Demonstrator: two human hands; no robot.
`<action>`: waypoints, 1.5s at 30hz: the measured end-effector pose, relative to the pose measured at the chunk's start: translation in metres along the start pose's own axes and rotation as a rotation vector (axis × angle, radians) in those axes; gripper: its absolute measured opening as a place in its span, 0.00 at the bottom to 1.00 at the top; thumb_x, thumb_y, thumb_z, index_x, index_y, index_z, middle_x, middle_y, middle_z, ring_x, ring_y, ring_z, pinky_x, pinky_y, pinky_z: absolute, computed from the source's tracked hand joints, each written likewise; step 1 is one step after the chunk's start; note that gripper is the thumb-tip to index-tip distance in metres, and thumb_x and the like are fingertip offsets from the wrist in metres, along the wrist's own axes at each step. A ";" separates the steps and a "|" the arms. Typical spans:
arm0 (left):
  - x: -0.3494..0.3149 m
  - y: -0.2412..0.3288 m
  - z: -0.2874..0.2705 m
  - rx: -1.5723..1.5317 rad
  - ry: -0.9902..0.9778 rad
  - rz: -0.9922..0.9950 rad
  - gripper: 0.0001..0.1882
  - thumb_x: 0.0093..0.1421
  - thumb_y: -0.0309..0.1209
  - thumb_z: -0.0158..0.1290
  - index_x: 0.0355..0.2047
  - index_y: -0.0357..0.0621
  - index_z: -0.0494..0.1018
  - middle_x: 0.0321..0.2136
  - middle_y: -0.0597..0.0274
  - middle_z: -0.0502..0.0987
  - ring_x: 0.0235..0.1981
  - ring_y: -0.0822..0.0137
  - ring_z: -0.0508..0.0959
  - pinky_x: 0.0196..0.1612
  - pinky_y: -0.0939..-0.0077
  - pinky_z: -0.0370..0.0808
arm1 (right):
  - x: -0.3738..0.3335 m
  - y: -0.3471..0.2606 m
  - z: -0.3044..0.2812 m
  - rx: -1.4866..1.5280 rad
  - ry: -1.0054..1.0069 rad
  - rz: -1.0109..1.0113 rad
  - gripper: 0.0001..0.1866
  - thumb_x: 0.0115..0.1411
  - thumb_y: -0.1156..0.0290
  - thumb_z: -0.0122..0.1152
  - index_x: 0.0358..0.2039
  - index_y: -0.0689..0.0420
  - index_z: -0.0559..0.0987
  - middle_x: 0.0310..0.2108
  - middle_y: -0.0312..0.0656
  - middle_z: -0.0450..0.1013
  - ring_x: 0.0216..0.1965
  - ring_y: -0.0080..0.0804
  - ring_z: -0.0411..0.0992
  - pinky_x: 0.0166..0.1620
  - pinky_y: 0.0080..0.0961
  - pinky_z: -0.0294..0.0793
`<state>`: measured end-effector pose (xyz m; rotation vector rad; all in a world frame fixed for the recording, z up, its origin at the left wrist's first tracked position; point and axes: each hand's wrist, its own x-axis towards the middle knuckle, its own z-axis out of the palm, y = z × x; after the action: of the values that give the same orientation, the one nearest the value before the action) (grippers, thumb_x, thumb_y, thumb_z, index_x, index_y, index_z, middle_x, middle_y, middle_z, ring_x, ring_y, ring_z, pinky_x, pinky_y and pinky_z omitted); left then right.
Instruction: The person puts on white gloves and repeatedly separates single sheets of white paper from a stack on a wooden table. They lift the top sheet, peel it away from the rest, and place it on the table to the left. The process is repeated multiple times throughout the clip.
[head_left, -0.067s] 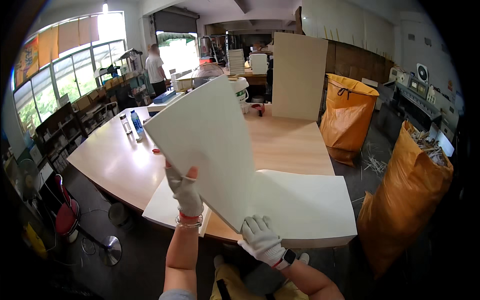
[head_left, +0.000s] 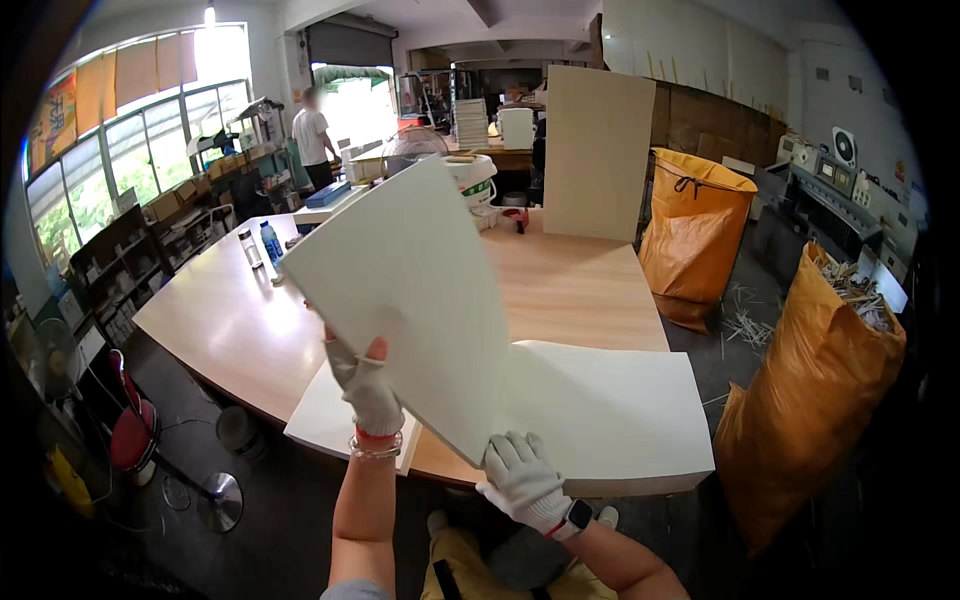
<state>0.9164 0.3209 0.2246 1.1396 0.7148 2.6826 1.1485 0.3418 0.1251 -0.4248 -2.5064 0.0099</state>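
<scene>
I hold a large white sheet of board (head_left: 410,290) lifted and tilted above the wooden table (head_left: 230,320). My left hand (head_left: 368,392), in a white work glove with the thumb tip bare, grips the sheet's left edge. My right hand (head_left: 522,478), also gloved, with a watch at the wrist, pinches the sheet's lower corner. Under it a stack of white boards (head_left: 610,410) lies flat on the table's near edge. Another white board (head_left: 325,415) lies at the near left, partly hidden by my left arm.
Two full orange sacks stand right of the table, one near (head_left: 815,400), one farther back (head_left: 693,235). A tall beige board (head_left: 598,150) leans upright at the far end. Bottles (head_left: 268,240) and a white bucket (head_left: 472,180) sit on the table. A person (head_left: 313,135) stands far back. A red stool (head_left: 135,435) is at left.
</scene>
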 end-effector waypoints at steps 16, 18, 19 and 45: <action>-0.008 -0.010 -0.031 -0.115 0.135 0.005 0.35 0.61 0.19 0.56 0.68 0.48 0.60 0.59 0.61 0.72 0.54 0.61 0.75 0.54 0.64 0.77 | 0.017 0.006 0.002 -0.199 -0.300 0.106 0.55 0.51 0.37 0.67 0.61 0.75 0.63 0.62 0.66 0.62 0.65 0.65 0.59 0.65 0.58 0.57; -0.005 -0.012 -0.030 -0.108 0.155 0.007 0.35 0.60 0.19 0.57 0.68 0.48 0.61 0.58 0.61 0.72 0.54 0.61 0.76 0.53 0.64 0.77 | 0.016 0.011 0.003 -0.162 -0.271 0.092 0.55 0.51 0.38 0.68 0.62 0.75 0.63 0.62 0.66 0.62 0.64 0.65 0.60 0.65 0.58 0.56; -0.003 -0.013 -0.031 -0.101 0.170 0.001 0.35 0.60 0.19 0.57 0.68 0.48 0.61 0.58 0.61 0.73 0.54 0.60 0.76 0.53 0.64 0.78 | 0.016 0.012 0.003 -0.142 -0.254 0.088 0.55 0.51 0.39 0.68 0.62 0.75 0.63 0.62 0.66 0.62 0.64 0.64 0.60 0.66 0.58 0.56; 0.118 -0.008 -0.010 -0.054 -0.071 0.010 0.31 0.62 0.15 0.51 0.65 0.43 0.63 0.51 0.62 0.77 0.46 0.70 0.79 0.46 0.77 0.79 | 0.020 0.009 -0.003 -0.095 -0.274 0.128 0.53 0.56 0.37 0.64 0.63 0.74 0.62 0.66 0.66 0.58 0.68 0.64 0.55 0.68 0.55 0.54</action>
<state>0.8254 0.3602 0.2906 1.2220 0.6235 2.6377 1.1369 0.3562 0.1378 -0.6623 -2.7514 -0.0012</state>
